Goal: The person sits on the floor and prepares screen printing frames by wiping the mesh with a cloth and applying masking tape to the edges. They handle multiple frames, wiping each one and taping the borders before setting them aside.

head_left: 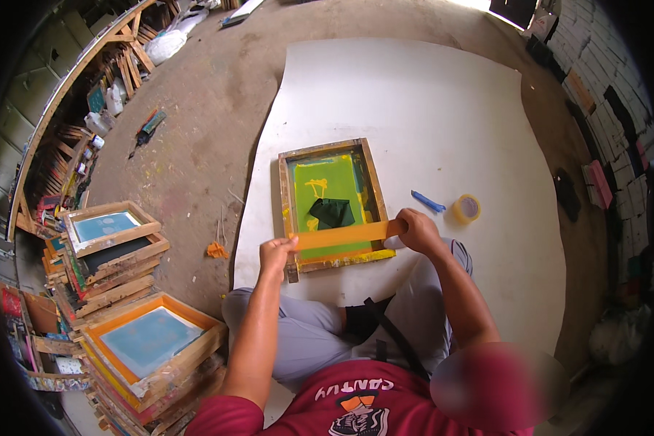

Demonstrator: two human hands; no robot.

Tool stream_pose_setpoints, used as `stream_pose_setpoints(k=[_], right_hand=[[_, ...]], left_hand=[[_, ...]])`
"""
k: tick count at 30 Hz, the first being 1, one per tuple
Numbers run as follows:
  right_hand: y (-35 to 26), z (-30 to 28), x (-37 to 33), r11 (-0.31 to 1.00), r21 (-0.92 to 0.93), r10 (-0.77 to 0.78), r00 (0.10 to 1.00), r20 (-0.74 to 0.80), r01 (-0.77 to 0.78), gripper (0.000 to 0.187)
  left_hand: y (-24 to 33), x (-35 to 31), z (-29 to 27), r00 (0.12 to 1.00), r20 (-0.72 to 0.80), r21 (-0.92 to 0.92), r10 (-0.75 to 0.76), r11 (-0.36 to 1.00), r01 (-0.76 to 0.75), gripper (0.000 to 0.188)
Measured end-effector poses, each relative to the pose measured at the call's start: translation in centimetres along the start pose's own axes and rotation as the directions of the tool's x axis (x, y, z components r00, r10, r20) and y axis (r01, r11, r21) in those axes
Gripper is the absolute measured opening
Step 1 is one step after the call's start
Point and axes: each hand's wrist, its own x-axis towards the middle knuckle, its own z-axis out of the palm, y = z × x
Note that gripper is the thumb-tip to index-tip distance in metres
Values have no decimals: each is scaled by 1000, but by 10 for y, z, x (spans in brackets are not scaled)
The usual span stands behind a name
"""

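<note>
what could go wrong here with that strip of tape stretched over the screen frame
The tape strip hangs taut between the left hand and right hand above the wooden screen frame. It might sag and stick to the green mesh rather than the frame's edge. It may also land crooked or wrinkle. The dark patch on the mesh lies close and could catch it.

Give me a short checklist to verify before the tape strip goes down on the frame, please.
1. Strip stretched flat between both hands: ok.
2. Left hand holds its end: ok.
3. Right hand holds the other end: ok.
4. Strip lined up over the lower edge of the frame: ok, roughly; it slants a little.
5. Dark patch on the green mesh stays uncovered by the strip: ok.
6. Tape roll and blue tool near the right hand: ok.
</note>
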Motion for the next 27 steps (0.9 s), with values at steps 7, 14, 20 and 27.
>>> stream_pose_setpoints(k=[7,14,20,27], right_hand=[[54,79,-18,919,63,326,839,436,-389,27],[48,92,1,829,163,415,784,462,-535,38],[31,106,37,907,301,253,954,164,-293,42],[14,43,66,846,488,111,966,232,-215,45]], left_hand=[[-97,-13,6,978,-167,11,-123,992,126,19],[-108,-1,0,969,-226,-72,-97,994,82,19],[-60,50,-11,972,-233,-27,-21,1000,15,20],[-8,84,-23,969,-56,303,242,929,-214,22]])
